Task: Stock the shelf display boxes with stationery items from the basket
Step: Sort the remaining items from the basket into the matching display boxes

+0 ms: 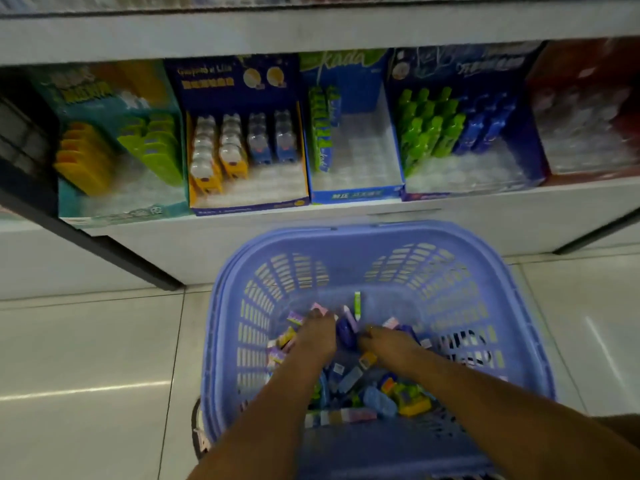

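Both grips [317, 337] [386, 344] in basket [381, 233]; box [356, 195] "kada".

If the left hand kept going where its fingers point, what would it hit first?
Probably the small pink packet just beyond the left hand, then the basket wall; depth is unclear.

Blue box [356, 196]: free room beside green packs [320, 133]
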{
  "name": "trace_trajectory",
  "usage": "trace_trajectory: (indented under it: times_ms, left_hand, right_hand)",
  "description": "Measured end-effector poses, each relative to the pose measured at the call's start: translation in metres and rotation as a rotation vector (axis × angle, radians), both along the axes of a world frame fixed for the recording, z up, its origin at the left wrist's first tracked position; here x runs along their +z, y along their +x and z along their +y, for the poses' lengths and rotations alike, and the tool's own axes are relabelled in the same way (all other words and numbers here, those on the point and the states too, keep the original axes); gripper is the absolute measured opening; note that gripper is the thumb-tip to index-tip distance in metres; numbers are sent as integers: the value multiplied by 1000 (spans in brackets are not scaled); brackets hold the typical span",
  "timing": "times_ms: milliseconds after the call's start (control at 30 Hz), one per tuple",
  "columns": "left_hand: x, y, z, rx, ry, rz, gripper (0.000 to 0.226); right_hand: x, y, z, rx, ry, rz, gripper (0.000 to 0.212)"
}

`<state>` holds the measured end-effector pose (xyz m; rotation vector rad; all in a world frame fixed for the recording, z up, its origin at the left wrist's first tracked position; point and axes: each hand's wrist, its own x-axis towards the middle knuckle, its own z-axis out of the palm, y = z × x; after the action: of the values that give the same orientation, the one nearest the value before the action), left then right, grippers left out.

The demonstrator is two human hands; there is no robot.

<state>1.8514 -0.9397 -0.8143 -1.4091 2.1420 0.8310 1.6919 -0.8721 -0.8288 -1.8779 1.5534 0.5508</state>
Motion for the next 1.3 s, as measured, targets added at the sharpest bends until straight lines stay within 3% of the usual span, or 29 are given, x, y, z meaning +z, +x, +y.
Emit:
trace_trajectory:
  times_ms: [100,233,300,400,567,733,833,967,1167,1300]
  left_hand:
    - [-15,1,8,-44,-51,-151,48]
    - [-25,-4,12,-104,-131,-202,49]
    - [-27,-5,12,-112,-150,-210,48]
    - [-23,-7,9,-37,-120,-177,47]
    - [18,-4,-21,340,83,157,40]
    - [100,13,-42,743,319,714,26]
    - [146,32,-45,802,347,947,17]
    - [183,61,-48,959,405,1216,25]
    - [199,94,-56,1063,272,1428,37]
    - [198,106,-57,1140,196,1472,46]
  right_hand:
    - [3,2,-9,-87,34,-90,37]
    - [17,-9,-22,-222,90,-191,22]
    - [30,-18,-30,-371,117,-346,27]
    - [60,-29,-40,-686,250,-663,15]
    - [104,-34,-45,-1047,409,-1151,25]
    - [158,-21,-55,-992,222,-1369,23]
    - [197,-4,-68,-916,-35,-1348,12]
    - [235,27,-100,-837,-487,-1225,7]
    - [253,84,-161,-515,-829,-877,14]
    - [245,114,-191,-325,-912,-749,17]
